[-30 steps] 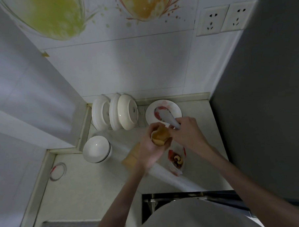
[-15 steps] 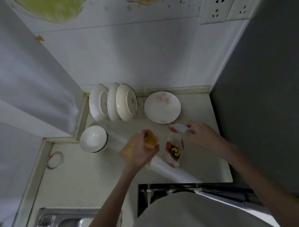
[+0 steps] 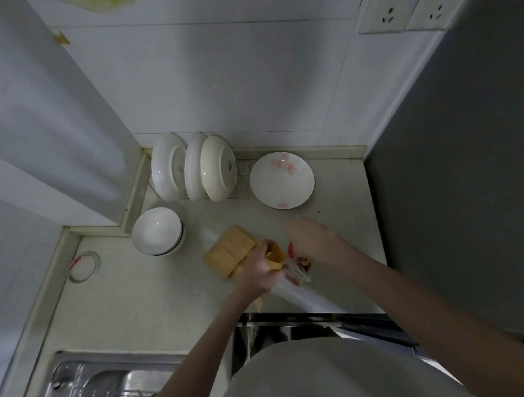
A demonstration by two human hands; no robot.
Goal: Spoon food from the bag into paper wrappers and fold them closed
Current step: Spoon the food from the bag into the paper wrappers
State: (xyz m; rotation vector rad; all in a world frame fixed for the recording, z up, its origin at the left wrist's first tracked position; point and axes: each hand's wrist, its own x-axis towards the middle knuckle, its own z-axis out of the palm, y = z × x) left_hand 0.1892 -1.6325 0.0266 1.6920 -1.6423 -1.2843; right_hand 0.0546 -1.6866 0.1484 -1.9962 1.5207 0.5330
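My left hand [image 3: 259, 269] is closed around a brown paper wrapper [image 3: 274, 254], held open end up just above the counter. Right beside it lies the clear food bag [image 3: 300, 274] with red print, some food showing inside. My right hand [image 3: 312, 237] hovers over the bag, back up and blurred by motion. Its fingers point toward the far left, and what it holds is hidden; I see no spoon. A stack of flat brown wrappers [image 3: 229, 253] lies on the counter left of my left hand.
A white plate [image 3: 281, 180] with pink flowers sits at the back. Upright dishes [image 3: 193, 170] fill a rack beside it. Stacked white bowls [image 3: 157, 231] stand left. A sink [image 3: 94, 385] is near left, a dark wall [image 3: 452, 190] on the right. A thin ring [image 3: 84, 266] lies left.
My right hand left the plate area and came down over the bag. My left hand lowered the wrapper toward the counter beside the bag. The spoon seen earlier is out of sight.
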